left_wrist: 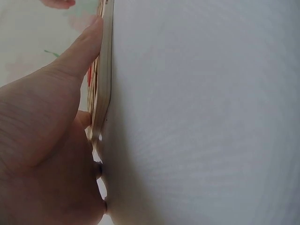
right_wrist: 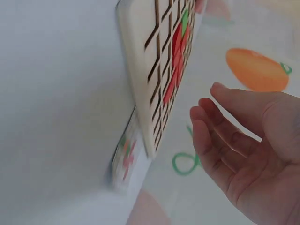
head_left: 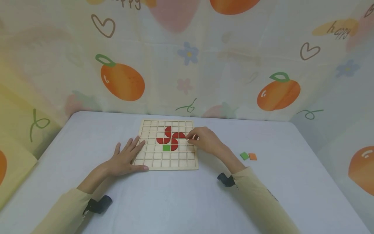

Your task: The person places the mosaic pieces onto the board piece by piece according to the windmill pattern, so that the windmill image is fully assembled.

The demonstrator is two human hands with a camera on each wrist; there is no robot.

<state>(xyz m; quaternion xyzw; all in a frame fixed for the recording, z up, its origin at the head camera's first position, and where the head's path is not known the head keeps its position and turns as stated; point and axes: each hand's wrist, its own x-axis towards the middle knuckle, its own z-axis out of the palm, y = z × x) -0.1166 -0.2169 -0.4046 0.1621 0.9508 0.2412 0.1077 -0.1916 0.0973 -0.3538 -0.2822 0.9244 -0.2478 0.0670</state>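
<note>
A light wooden grid board (head_left: 182, 163) lies on the white table. Near its middle, rounded red pieces (head_left: 174, 145) form a pinwheel, with a green square tile (head_left: 166, 148) in a cell at its lower left. My left hand (head_left: 124, 161) rests with spread fingers on the board's left edge, the thumb at the near corner. Over the right edge is my right hand (head_left: 205, 139), its fingers bent and the thumb below them. In the right wrist view, that hand (right_wrist: 253, 150) has a gap between thumb and fingertips, with nothing in it.
Right of the board, a loose green tile (head_left: 244, 156) and an orange tile (head_left: 252, 157) lie side by side on the table. A card with a red and green pattern (right_wrist: 126, 157) lies past the board in the right wrist view. Behind the table hangs a fruit-print cloth (head_left: 222, 65).
</note>
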